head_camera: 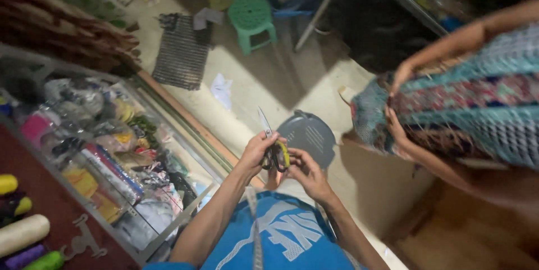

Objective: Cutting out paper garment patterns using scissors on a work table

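Above the floor, out in front of your chest, your left hand [257, 149] and right hand [303, 169] meet around a pair of scissors [273, 149]. Your left forearm rises from the lower edge of the view, bent at the wrist, fingers curled tight on the yellow-and-black handles; the slim metal blades point up and away from you, only slightly parted. Your right forearm comes in from the lower right, and its fingers are bent together against the handle loops from the other side, touching them. A pale measuring tape [254, 219] hangs down your blue shirt. Just past the scissors a round grey slotted cover [311, 135] lies on the floor. To your left runs a glass-fronted counter [185, 202] packed with crinkled plastic packets, its dark red top carrying spools of thread [22, 233]. At the right, another person's hands [400, 101] grip a patterned woven fabric [477, 101]. Farther off stands a green plastic stool [251, 17].
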